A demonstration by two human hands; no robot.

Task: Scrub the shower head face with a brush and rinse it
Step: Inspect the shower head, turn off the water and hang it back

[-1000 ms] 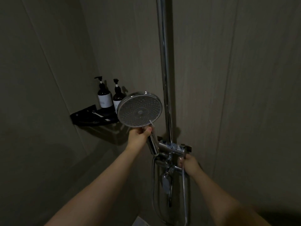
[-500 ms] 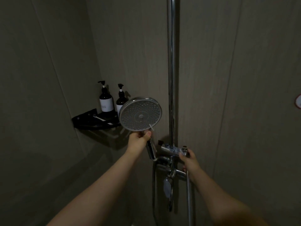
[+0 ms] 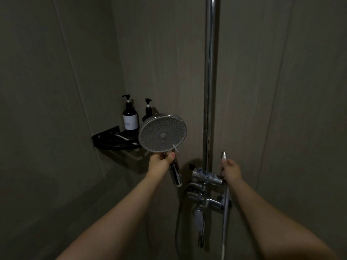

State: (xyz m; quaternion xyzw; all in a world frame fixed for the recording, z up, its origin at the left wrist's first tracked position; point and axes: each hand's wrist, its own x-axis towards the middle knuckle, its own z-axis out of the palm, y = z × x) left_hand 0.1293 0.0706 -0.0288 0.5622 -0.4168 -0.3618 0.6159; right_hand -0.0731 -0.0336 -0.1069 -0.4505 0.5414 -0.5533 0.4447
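Shower head (image 3: 163, 135) upright before the corner shelf (image 3: 112, 140), face toward you, your left hand (image 3: 161, 160) gripping its handle, your right hand (image 3: 231, 170) curled round the valve lever (image 3: 223, 155).

Two dark pump bottles (image 3: 130, 117) upright on black corner shelf (image 3: 105, 137); chrome riser pipe (image 3: 210, 81) on wall.
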